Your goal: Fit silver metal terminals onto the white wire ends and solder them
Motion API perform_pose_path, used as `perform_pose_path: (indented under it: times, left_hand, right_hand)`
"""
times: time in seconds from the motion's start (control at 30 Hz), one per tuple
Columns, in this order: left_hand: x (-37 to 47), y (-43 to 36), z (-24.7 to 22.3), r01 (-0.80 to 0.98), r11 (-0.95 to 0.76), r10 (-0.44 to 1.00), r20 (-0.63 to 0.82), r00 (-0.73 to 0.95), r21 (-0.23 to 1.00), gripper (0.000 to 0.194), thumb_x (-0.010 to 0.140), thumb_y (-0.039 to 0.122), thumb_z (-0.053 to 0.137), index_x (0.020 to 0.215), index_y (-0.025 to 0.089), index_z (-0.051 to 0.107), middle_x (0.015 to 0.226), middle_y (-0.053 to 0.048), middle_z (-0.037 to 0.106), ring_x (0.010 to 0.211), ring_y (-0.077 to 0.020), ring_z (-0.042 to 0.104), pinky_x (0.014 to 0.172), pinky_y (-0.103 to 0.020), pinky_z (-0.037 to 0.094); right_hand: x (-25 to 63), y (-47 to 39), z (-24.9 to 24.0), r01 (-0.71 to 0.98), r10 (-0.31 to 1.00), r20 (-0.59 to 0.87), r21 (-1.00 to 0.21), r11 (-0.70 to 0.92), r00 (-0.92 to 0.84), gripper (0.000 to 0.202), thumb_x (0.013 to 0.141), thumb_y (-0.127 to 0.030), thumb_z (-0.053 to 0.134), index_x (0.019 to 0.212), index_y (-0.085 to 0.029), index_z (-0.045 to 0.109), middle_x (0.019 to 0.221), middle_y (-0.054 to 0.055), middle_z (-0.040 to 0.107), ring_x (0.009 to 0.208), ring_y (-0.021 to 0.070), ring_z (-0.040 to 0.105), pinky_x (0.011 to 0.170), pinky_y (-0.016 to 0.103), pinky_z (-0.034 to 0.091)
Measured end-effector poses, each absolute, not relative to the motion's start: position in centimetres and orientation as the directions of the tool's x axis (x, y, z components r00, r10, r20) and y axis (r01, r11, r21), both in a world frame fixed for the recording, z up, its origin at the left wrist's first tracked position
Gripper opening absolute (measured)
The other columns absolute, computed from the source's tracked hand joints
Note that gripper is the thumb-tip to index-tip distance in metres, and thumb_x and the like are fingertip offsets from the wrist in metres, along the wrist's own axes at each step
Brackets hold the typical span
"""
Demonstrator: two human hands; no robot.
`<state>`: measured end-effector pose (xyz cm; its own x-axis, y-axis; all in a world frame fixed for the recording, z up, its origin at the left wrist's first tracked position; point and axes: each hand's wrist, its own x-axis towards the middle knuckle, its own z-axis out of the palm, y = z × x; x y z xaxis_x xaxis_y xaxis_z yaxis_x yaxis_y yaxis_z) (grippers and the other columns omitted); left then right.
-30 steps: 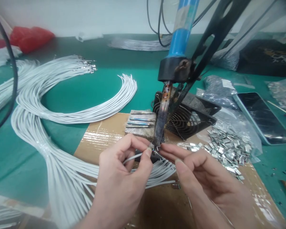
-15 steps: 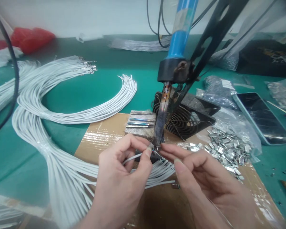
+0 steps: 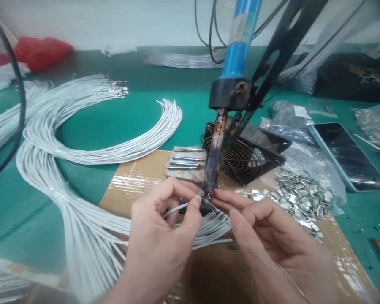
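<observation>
The green desk (image 3: 123,120) offers its widest open room toward its back edge, inside the curve of cable; its near edge is out of view. On it, the cardboard sheet (image 3: 139,177) has bare surface near its back left corner but is crowded around the fingers. The white cable bundle (image 3: 57,194) spills over the cardboard's left edge, its ends reaching under the hands; a snagged strand could tug at the work. The bracket-held soldering iron (image 3: 213,158) slants down until its tip is almost between the fingertips, so a burn looks the gravest danger, caused by even a small slip. The axial fan (image 3: 245,164), at the cardboard's back edge, leaves little room beyond the tip. The metal connector shells (image 3: 304,196), heaped toward the cardboard's right edge, could scatter under a careless sweep of the right hand (image 3: 278,240). That hand's index and middle fingers lie close together, thumb apart. The left hand (image 3: 164,230) pinches the white cable (image 3: 177,210) between thumb and index finger, beside the tip; a twist could misalign its end. Whether the right fingers grip the thin wire (image 3: 292,280) crossing that palm, I cannot tell.
</observation>
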<state>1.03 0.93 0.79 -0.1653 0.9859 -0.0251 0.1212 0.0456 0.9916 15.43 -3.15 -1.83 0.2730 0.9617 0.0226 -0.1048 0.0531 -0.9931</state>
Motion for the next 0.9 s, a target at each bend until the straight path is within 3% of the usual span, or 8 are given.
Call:
perform_pose_path:
  times: [0.2,0.43,0.7,0.9]
  left_hand:
    - [0.8,1.0,0.3,0.132,0.019,0.982,0.006,-0.188,0.991,0.015,0.083,0.019,0.078,0.069,0.023,0.077,0.081,0.001,0.085,0.07,-0.0119,0.081,0.057,-0.011,0.057]
    - [0.8,0.9,0.5,0.143,0.039,0.985,-0.014,-0.174,0.989,0.015,0.081,0.019,0.078,0.067,0.023,0.075,0.079,0.001,0.084,0.068,-0.0128,0.08,0.056,-0.013,0.056]
    - [0.9,0.8,0.1,0.138,0.023,0.985,0.001,-0.175,0.99,0.015,0.084,0.021,0.078,0.07,0.024,0.075,0.08,0.001,0.084,0.068,-0.0135,0.078,0.053,-0.016,0.053]
    - [0.8,0.8,1.3,0.156,0.115,0.984,-0.092,-0.15,0.981,0.014,0.083,0.02,0.08,0.07,0.023,0.076,0.084,-0.001,0.084,0.069,-0.0148,0.076,0.055,-0.019,0.053]
  right_hand:
    - [15.3,-3.3,-1.9,-0.159,0.965,-0.005,-0.986,0.038,0.261,0.027,0.106,-0.028,0.082,0.08,-0.025,0.076,0.124,0.003,0.091,0.118,0.0202,0.088,0.099,0.016,0.067]
    - [15.4,-3.3,-1.8,-0.107,0.963,-0.01,-0.994,0.019,0.27,0.027,0.105,-0.029,0.083,0.079,-0.027,0.075,0.122,0.001,0.092,0.116,0.0184,0.088,0.096,0.012,0.066]
    - [15.4,-3.5,-1.9,-0.111,0.959,0.001,-0.993,0.034,0.282,0.026,0.103,-0.029,0.084,0.079,-0.026,0.076,0.122,0.002,0.091,0.116,0.0204,0.088,0.098,0.016,0.067]
    - [15.2,-3.2,-1.8,-0.116,0.963,0.011,-0.992,0.044,0.27,0.021,0.103,-0.027,0.085,0.083,-0.028,0.078,0.125,0.003,0.091,0.121,0.0216,0.087,0.101,0.017,0.067]
